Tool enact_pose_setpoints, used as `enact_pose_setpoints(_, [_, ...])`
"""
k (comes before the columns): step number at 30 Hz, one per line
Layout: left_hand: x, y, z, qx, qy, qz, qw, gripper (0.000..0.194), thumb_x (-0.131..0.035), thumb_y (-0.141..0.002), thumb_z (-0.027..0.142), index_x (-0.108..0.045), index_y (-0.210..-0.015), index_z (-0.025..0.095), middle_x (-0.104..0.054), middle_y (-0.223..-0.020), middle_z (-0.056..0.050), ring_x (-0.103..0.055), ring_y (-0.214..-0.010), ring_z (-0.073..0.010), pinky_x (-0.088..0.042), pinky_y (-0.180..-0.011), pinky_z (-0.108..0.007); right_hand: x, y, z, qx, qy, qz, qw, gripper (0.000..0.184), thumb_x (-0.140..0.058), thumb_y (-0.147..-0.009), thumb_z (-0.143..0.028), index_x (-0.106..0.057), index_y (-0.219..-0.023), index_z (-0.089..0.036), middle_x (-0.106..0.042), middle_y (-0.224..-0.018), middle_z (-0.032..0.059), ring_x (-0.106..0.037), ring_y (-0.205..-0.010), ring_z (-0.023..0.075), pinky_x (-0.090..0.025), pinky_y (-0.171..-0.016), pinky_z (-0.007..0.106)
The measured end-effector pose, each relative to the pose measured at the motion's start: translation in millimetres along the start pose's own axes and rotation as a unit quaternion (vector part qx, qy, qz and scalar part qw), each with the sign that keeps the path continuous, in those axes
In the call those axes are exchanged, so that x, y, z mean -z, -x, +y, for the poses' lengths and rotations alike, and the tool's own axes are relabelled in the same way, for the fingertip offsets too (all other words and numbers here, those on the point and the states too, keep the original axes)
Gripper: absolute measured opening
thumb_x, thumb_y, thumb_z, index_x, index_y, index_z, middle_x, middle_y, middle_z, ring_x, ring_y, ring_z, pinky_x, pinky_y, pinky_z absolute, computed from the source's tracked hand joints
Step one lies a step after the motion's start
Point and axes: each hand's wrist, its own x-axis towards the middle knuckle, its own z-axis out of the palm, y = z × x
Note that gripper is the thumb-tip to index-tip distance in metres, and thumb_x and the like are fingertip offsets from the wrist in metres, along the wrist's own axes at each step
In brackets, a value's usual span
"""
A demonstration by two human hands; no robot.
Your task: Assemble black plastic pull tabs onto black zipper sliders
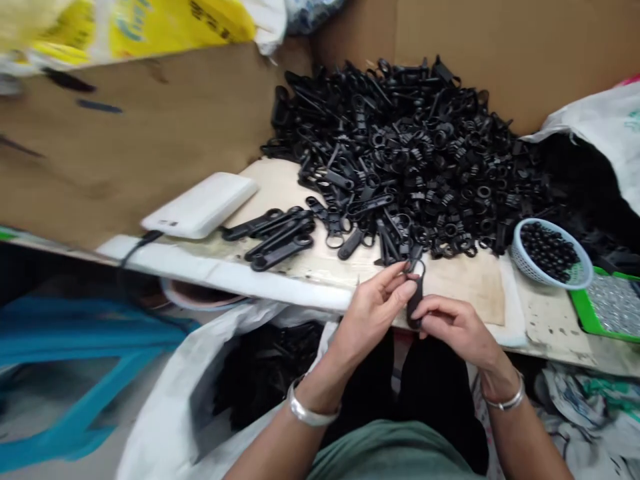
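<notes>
Between my two hands, at the table's front edge, is a black plastic handle with a ring end (416,293). My left hand (380,303) pinches it near the ring, and my right hand (455,327) has its fingers closed round the lower end. Just beyond them rises a large heap of black plastic parts (400,147), with ring pieces towards the right and longer handles towards the left and back. Several similar black handles (280,233) lie together to the left of my hands. Whether a smaller part sits under my fingertips is hidden.
At the right stand a light blue basket of black beads (587,270) and a green tray (583,313) of small shiny pieces. A white power bank (200,205) with a cable lies left. Below the edge, an open white sack (165,400) holds black parts, near a blue stool (95,380).
</notes>
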Motion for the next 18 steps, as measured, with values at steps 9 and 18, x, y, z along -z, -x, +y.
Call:
enact_pose_setpoints(9, [-38.1,-1.5,-7.3,0.077,0.145,-0.010,0.986,0.037,-0.073,-0.079,0.037,-0.067,-0.105,0.012,-0.071,-0.075,-0.003,-0.061,-0.057,-0.0100,-0.048,-0.055,-0.020,79.7,17.6,14.1,0.001,0.360,0.217,0.907,0.025,-0.051,-0.095,-0.031,-0.072,-0.100,-0.019,-0.075,-0.099,0.0078,-0.069,-0.087,0.0206,-0.054,-0.084,0.036])
enact_pose_setpoints(18, [-39.4,6.5,-12.9,0.126,0.162,-0.029,0.978,0.049,-0.073,-0.075,0.025,-0.063,-0.122,0.012,-0.071,-0.090,-0.006,-0.057,-0.064,-0.0088,-0.042,-0.056,-0.020,101.1,-44.1,16.0,-0.010,0.465,0.268,0.844,0.026,-0.058,-0.089,-0.024,-0.064,-0.112,-0.017,-0.064,-0.118,0.0158,-0.061,-0.107,0.0308,-0.046,-0.095,0.047])
